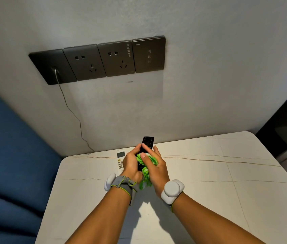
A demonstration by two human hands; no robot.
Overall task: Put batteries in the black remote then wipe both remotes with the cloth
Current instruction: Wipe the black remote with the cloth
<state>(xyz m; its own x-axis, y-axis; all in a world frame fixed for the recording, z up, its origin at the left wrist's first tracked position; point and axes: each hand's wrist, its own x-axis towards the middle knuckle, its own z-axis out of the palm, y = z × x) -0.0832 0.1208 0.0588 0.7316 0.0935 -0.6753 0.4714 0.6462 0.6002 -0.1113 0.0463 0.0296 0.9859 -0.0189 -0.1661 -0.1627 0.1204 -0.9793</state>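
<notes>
Remotes counted: two. The black remote [147, 142] is gripped above the surface [209, 182] by the left hand [131, 164], its lower half hidden by hands and cloth. One green cloth [146, 166] is pinched against it by the right hand [156, 166]. The white remote [120, 160] lies on the surface, partly covered by the left hand.

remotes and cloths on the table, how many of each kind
Black remote control, held in the left hand: 1
White remote control with a grey screen, lying on the white marble-look table: 1
Green cloth, pressed on by the right hand: 1
Total: 3
</notes>
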